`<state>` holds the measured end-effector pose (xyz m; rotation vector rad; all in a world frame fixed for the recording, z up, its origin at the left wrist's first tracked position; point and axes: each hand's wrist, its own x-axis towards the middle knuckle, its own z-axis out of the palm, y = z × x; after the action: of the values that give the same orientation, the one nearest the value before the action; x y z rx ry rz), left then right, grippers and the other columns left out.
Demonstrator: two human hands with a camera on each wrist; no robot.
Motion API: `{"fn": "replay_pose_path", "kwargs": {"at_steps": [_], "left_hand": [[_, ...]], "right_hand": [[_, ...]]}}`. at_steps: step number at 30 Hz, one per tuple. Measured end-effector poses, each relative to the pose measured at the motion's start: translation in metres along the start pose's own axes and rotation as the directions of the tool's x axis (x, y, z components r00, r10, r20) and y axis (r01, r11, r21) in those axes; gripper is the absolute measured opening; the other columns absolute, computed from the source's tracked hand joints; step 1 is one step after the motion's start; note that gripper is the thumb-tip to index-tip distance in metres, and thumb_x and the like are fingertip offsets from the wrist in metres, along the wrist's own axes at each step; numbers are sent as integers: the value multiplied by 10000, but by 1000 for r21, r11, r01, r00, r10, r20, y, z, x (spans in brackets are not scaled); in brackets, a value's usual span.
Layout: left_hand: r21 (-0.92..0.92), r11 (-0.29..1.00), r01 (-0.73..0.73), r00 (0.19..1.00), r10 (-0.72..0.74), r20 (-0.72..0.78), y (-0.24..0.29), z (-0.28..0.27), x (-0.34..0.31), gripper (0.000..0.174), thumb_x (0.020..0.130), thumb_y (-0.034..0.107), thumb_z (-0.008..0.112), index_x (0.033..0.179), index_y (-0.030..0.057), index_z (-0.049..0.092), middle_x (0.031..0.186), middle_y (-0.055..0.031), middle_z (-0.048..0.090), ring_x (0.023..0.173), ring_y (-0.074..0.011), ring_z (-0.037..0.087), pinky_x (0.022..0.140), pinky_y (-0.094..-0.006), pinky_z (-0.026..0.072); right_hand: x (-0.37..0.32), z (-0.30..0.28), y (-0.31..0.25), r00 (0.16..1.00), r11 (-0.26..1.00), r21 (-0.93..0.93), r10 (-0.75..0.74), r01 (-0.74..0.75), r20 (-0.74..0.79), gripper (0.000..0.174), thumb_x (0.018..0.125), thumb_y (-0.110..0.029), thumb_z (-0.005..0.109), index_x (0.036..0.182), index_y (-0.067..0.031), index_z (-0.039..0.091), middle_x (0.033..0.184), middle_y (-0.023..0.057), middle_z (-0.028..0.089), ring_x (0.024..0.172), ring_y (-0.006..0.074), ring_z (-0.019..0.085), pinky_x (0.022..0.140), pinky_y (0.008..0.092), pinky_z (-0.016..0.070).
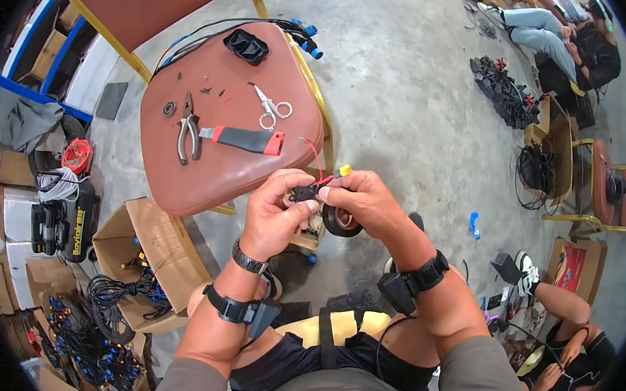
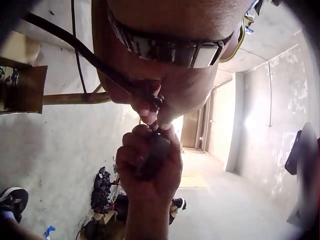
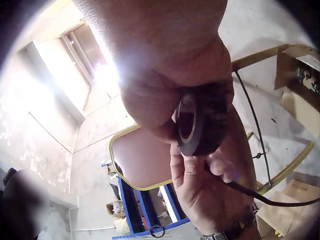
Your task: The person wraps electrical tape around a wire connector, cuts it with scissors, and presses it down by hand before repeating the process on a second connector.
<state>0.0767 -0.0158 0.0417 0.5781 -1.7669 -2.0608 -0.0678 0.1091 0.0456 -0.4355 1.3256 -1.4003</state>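
Close over the chair's near edge, both hands work on a black cable (image 2: 80, 47). My left hand (image 1: 264, 210) pinches its dark end, where a thin red wire (image 1: 315, 155) comes out. Opposite it, my right hand (image 1: 371, 204) holds a roll of black tape (image 3: 220, 120) under the palm, with thumb and forefinger at the same cable end. A yellow connector (image 1: 342, 171) pokes up beside the right fingers. On the brown chair seat (image 1: 219, 173) lie pliers (image 1: 189, 131), a red-and-black knife (image 1: 247, 140), white-handled scissors (image 1: 268, 107) and a small dark ring (image 1: 169, 108).
A black plastic housing (image 1: 246, 46) and cables with blue connectors (image 1: 308, 30) are at the seat's far edge. An open cardboard box (image 1: 154, 253) with cables stands at left. Two people sit at right, near another chair (image 1: 611, 186).
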Motion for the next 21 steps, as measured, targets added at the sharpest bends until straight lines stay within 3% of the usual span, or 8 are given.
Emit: {"fn": "replay_pose_path", "kwargs": {"at_steps": [8, 10, 16, 17, 19, 21], "left_hand": [[116, 989, -92, 995, 95, -23, -1, -1, 4, 328, 796, -102, 687, 1109, -10, 647, 1172, -68, 566, 622, -61, 584, 463, -190, 469], [320, 910, -265, 963, 264, 49, -5, -4, 6, 324, 796, -86, 701, 1107, -12, 646, 1151, -64, 573, 627, -54, 578, 461, -189, 457], [190, 977, -93, 996, 92, 15, -4, -3, 3, 306, 801, -65, 707, 1096, -14, 644, 1123, -55, 589, 635, -53, 580, 472, -186, 459], [190, 977, -92, 996, 91, 16, -3, -3, 3, 306, 801, -65, 707, 1096, -14, 644, 1123, -55, 589, 635, -53, 580, 472, -186, 459], [177, 982, -62, 998, 63, -1, -3, -4, 2, 280, 804, -68, 695, 1074, -12, 646, 1098, -46, 597, 632, -46, 571, 480, -183, 445], [207, 972, -112, 993, 116, -3, -7, -3, 5, 265, 805, -68, 689, 1060, -9, 648, 1081, -40, 602, 654, -43, 568, 498, -184, 442]], "right_hand": [[-5, 2, -5, 1000, 997, 75, 4, -1, -29, 177, 873, -175, 690, 787, -21, 689, 697, -15, 607, 620, 58, 535, 543, 235, 420], [-6, 1, -5, 1000, 999, 45, 5, -3, -28, 172, 870, -165, 692, 779, -19, 687, 699, -14, 612, 627, 57, 537, 547, 236, 424], [-3, -4, 8, 995, 994, -51, -94, 92, -40, 174, 867, -152, 685, 810, 10, 709, 686, -16, 596, 631, 63, 542, 558, 245, 439], [-3, -4, 7, 995, 995, -50, -94, 92, -41, 174, 867, -152, 685, 810, 10, 709, 686, -16, 596, 631, 63, 542, 558, 245, 439], [-5, -5, 2, 980, 936, -301, -196, 184, -10, 180, 875, -152, 671, 848, 19, 720, 680, -12, 591, 627, 70, 547, 545, 253, 448], [-7, -3, 0, 987, 949, -280, -159, 146, -22, 180, 879, -150, 665, 855, 19, 721, 686, -7, 594, 627, 67, 550, 536, 252, 455]]}}
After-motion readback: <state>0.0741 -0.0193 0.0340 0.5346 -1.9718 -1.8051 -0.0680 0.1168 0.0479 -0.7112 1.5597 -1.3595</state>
